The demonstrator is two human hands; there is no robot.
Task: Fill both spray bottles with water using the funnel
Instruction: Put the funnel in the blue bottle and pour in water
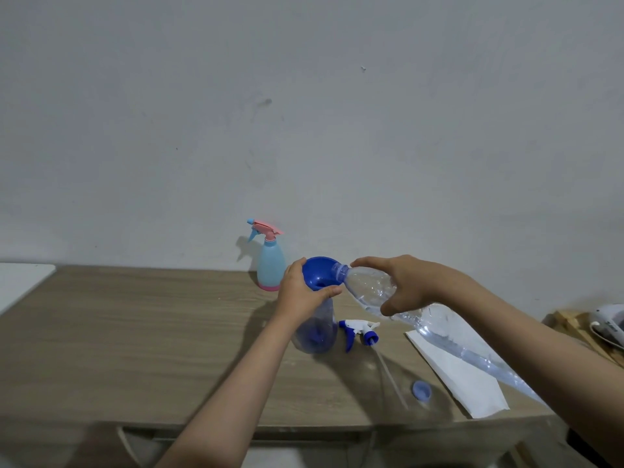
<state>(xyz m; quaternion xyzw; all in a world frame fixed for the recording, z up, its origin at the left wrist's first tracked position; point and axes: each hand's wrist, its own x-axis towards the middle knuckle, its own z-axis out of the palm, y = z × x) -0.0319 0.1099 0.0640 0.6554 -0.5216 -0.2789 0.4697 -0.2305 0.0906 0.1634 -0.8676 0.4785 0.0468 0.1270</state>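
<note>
A blue funnel [315, 272] sits in the neck of a clear blue spray bottle [317, 332] on the wooden table [135, 332]. My left hand [304, 293] grips the funnel and the bottle's neck. My right hand [405, 285] holds a clear plastic water bottle [368, 287] tilted, its open mouth over the funnel's rim. This bottle's white and blue spray head [359, 329] lies on the table just to its right, with its thin tube trailing toward me. A light blue spray bottle with a pink trigger top [270, 261] stands upright near the wall.
A blue bottle cap [422, 390] lies near the table's front edge. White paper [462, 376] lies at the right under my right forearm. A white appliance [607, 320] rests on a wooden piece at far right. A white surface [20, 282] adjoins the table at left.
</note>
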